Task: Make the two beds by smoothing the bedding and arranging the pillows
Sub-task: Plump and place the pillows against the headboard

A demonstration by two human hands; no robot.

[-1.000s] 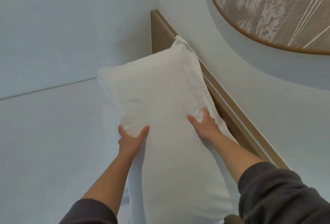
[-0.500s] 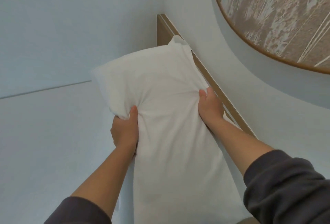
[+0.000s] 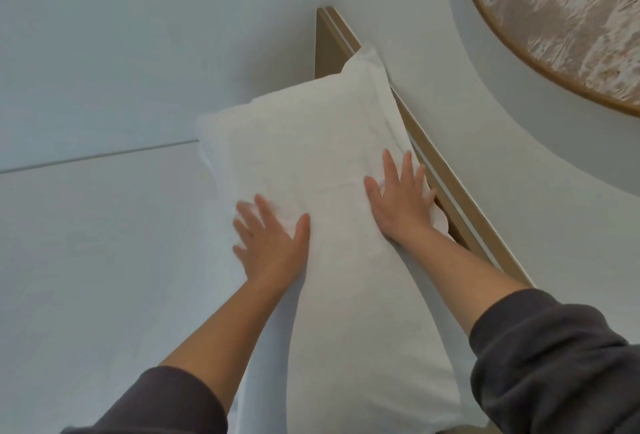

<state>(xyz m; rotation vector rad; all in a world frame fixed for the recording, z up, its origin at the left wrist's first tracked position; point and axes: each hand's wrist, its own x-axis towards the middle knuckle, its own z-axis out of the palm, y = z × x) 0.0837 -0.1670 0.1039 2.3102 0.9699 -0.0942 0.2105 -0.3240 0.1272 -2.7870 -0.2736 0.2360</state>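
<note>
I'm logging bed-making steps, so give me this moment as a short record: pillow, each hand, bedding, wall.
pillow: plump white rectangular fabric pillow, lying against the light wooden headboard
left hand: flat, fingers spread, on the pillow's left edge
right hand: flat, fingers spread, on the pillow near the headboard
bedding: pale smooth sheet beside the pillow
wall: round brown-rimmed artwork at upper right

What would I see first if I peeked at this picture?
The big white pillow fills the middle, lying along the wooden headboard. Both hands, the left hand and the right hand, rest flat on it with fingers spread. A round brown wall picture peeks in at the top right.
</note>
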